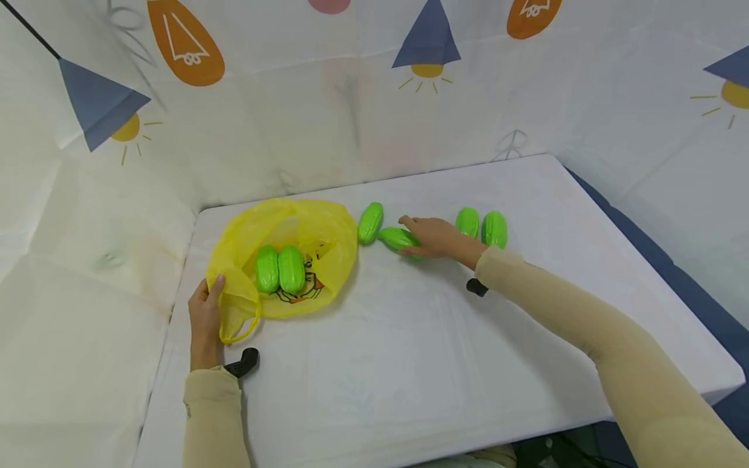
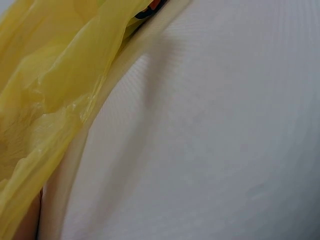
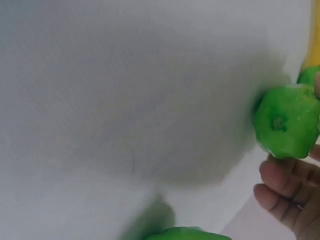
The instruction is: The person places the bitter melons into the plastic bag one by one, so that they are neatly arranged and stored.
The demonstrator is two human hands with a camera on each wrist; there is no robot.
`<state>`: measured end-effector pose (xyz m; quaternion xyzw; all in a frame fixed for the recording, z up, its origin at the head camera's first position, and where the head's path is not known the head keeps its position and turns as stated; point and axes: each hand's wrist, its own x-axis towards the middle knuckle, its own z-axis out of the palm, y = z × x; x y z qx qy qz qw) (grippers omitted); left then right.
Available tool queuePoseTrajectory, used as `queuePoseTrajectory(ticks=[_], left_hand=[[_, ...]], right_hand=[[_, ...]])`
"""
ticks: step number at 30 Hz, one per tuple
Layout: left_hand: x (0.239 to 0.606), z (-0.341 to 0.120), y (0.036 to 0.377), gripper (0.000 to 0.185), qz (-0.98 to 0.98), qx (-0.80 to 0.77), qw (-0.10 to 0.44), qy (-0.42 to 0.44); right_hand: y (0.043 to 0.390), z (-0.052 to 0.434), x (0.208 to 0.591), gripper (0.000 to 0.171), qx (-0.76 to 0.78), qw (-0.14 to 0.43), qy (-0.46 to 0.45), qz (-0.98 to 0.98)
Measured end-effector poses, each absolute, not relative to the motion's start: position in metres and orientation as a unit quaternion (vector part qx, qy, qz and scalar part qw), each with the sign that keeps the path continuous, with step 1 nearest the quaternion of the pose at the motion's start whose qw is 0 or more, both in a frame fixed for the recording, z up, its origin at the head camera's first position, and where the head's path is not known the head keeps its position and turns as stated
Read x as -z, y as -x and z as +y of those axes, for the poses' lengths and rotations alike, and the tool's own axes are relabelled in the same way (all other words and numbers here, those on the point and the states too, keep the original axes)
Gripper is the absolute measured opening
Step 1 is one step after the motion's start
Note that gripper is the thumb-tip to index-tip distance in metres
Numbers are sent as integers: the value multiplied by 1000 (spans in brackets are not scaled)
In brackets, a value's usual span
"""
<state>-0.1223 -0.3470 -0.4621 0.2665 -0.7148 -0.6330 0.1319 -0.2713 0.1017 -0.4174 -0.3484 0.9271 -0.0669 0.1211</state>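
A yellow plastic bag (image 1: 328, 240) lies open on the white table (image 1: 409, 351), with two green ridged plastic vegetables (image 1: 267, 268) (image 1: 291, 268) side by side inside it. My left hand (image 1: 209, 296) pinches the bag's near left rim, thumb on top; the left wrist view shows only the bag's film (image 2: 50, 85). My right hand (image 1: 418, 239) grips a green vegetable (image 1: 394, 237) lying on the table just right of the bag. In the right wrist view its end (image 3: 287, 121) sits above my curled fingers (image 3: 280, 182).
Another green vegetable (image 1: 370, 222) lies beside the bag's right edge. Two more (image 1: 467, 221) (image 1: 495, 229) lie behind my right wrist. A patterned cloth backdrop (image 1: 351, 97) rises behind and beside the table. The table's right edge (image 1: 643, 260) drops to a dark floor.
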Motion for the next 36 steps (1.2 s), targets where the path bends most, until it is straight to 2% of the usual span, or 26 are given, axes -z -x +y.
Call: queuePoseTrajectory(ticks=[5,11,15,21,29,36], left_hand=[[463,-348,124,41,-720,625,138,-269],[462,-349,123,45,-723,621,136,-271],[463,-349,122,48,-728,613,129,-277],[464,-348,123,40,-731,613,128,-270],[464,-348,122,35,-734,610,141,-262],[463,-347,122,31,-736,608,152,-254]], right_hand=[[259,96,413,77,69,146,345,925],[254,94,411,88,64,117,400,906],[253,93,414,96,83,156,409,895],[253,93,420,106,74,198,414,886],[252,91,422,99,88,177,420,886],[250,90,427,104,121,178,385,897]])
